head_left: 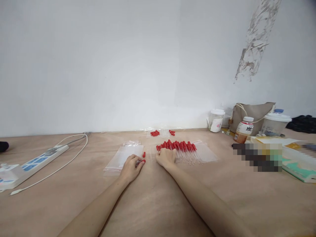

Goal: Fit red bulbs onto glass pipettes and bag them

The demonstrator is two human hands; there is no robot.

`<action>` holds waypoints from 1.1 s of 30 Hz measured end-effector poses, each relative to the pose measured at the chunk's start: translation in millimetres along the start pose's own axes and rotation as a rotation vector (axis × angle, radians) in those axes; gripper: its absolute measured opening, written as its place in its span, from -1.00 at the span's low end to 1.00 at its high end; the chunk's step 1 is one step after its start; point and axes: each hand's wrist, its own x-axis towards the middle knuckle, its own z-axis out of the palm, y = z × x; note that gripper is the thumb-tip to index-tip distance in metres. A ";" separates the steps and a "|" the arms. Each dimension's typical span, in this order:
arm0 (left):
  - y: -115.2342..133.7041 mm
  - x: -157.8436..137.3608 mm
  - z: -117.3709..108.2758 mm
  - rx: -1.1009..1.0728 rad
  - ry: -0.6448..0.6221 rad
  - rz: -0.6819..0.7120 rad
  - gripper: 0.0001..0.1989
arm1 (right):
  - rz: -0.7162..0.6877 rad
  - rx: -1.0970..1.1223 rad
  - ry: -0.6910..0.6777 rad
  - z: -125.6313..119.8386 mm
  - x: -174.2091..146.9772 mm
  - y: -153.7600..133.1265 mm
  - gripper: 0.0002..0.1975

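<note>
My left hand (132, 167) pinches a small red rubber bulb (144, 161) between thumb and fingers. Another red bulb (144, 154) lies just beyond those fingertips. Several thin clear tubes (150, 154) rest on the table between my two hands. My right hand (166, 156) is closed at the left end of a row of droppers (184, 146); its fingertips meet a red-topped dropper (157, 148), whose stem the hand hides. The droppers lie side by side, red bulbs away from me and clear stems toward me. Clear plastic bags (118, 158) are stacked beside my left hand.
Two loose groups of red bulbs (155, 133) lie on clear plastic near the wall. Another plastic bag (207, 153) extends right of the droppers. At left are a power strip (40, 161) and white cable (71, 161). A lidded cup (216, 121), bottle (244, 130) and bag (256, 113) stand at right.
</note>
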 end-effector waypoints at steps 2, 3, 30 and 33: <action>0.3 0.0 0.0 -0.002 0.001 0.013 -0.83 | -0.009 -0.012 0.002 2.4 -0.9 1.3 -0.73; 0.8 0.0 -0.1 -0.006 0.004 0.016 -0.83 | -0.014 -0.016 0.002 2.9 -1.8 1.8 -0.72; 20.4 -5.8 6.5 -0.411 0.031 -0.057 -0.90 | -0.435 0.006 0.046 -40.5 -45.4 60.6 -0.87; 28.8 -8.0 8.4 -0.353 -0.003 0.016 -0.82 | -0.545 0.184 0.015 -42.8 -54.6 83.5 -0.83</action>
